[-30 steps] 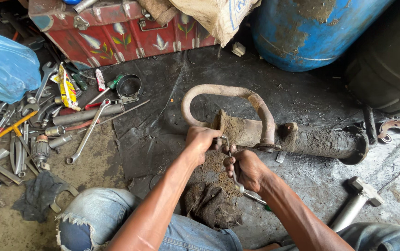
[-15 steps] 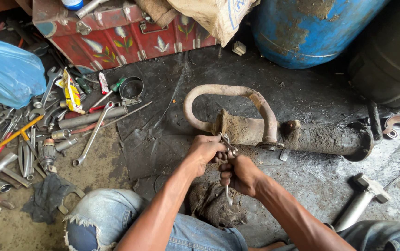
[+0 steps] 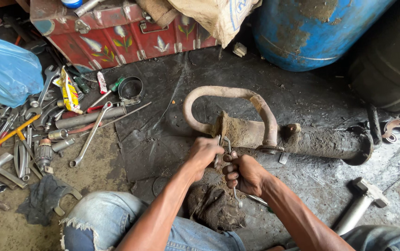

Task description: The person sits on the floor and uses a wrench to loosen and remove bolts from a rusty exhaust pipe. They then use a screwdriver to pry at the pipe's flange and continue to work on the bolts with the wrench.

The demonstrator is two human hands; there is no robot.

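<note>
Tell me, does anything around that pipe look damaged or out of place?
The curved pipe and its cylinder are rusted and caked with dirt. Both hands, left hand and right hand, work thin metal tools at the joint. Wrenches lie scattered loose at left, and a hammer on the floor.

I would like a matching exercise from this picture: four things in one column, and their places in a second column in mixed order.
Things:
1. blue drum
2. hammer
3. blue plastic bag
4. dark rag

Places:
A. far left, above the tools
B. between the person's knees
C. top right
D. lower right on the floor

Pairs: 1-C, 2-D, 3-A, 4-B
</note>
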